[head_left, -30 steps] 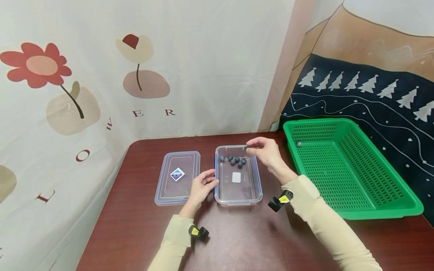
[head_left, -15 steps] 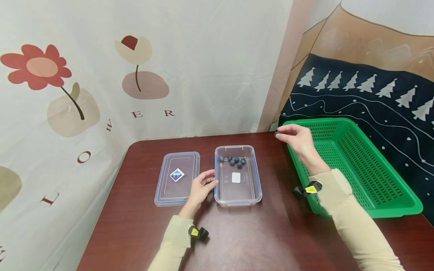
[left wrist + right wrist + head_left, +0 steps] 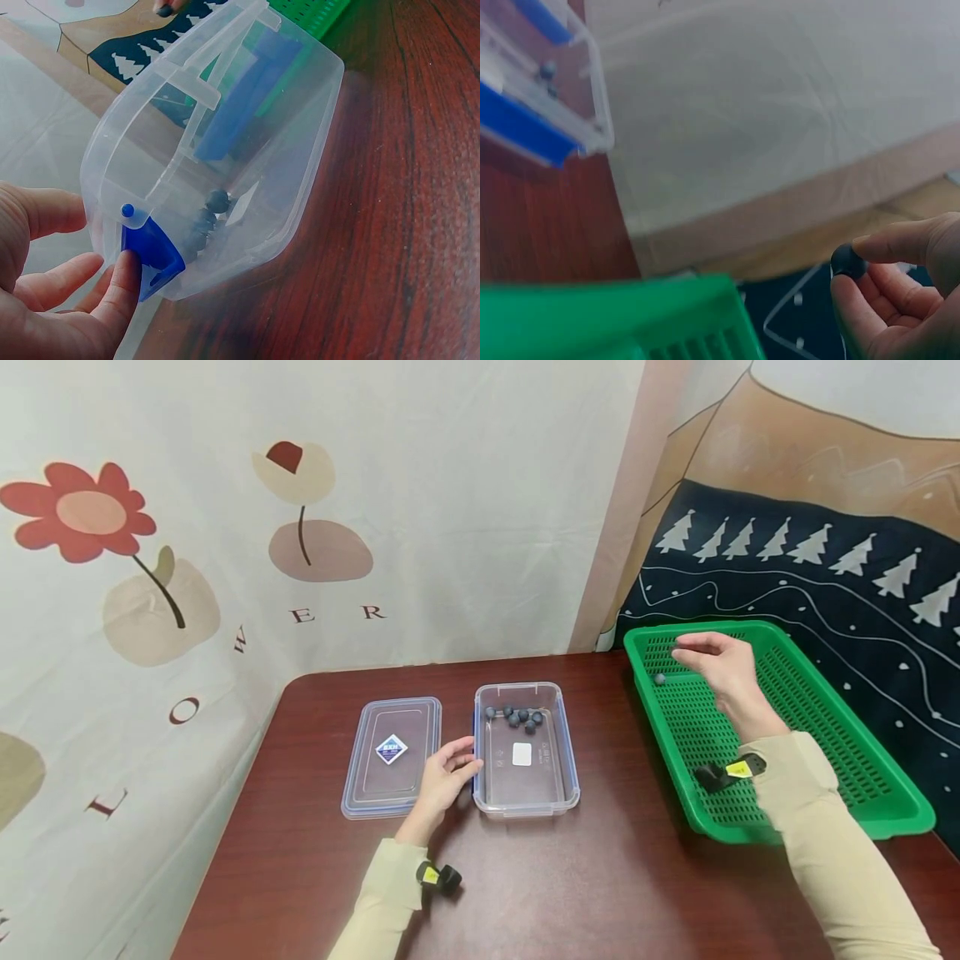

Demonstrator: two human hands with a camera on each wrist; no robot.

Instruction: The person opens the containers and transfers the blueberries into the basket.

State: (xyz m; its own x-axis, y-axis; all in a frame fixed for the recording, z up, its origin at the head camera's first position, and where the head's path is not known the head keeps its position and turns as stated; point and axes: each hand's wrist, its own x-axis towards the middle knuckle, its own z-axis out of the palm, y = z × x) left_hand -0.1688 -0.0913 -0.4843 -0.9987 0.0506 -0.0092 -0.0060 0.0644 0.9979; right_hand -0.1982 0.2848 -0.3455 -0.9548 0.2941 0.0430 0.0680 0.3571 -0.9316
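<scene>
My right hand [image 3: 723, 672] is over the far left part of the green basket [image 3: 678, 777], pinching a dark blueberry [image 3: 847, 262] between thumb and fingertips. Another blueberry [image 3: 659, 679] lies in the basket near its left wall. My left hand [image 3: 444, 777] touches the left side of the clear plastic container [image 3: 525, 789], its fingers relaxed against the blue latch [image 3: 152, 255]. Several blueberries [image 3: 514, 720] sit in the far half of this container, which has no lid on it.
A clear lid [image 3: 392, 777] with a blue and white diamond label lies on the table [image 3: 510, 893], left of the container. A printed cloth [image 3: 480, 527] hangs behind the table's far edge. A dark tree-patterned cloth [image 3: 825, 577] hangs behind the basket.
My right hand has moved right, from the container's far right corner to above the basket, with the blueberry in its fingers. The left hand has stayed at the container.
</scene>
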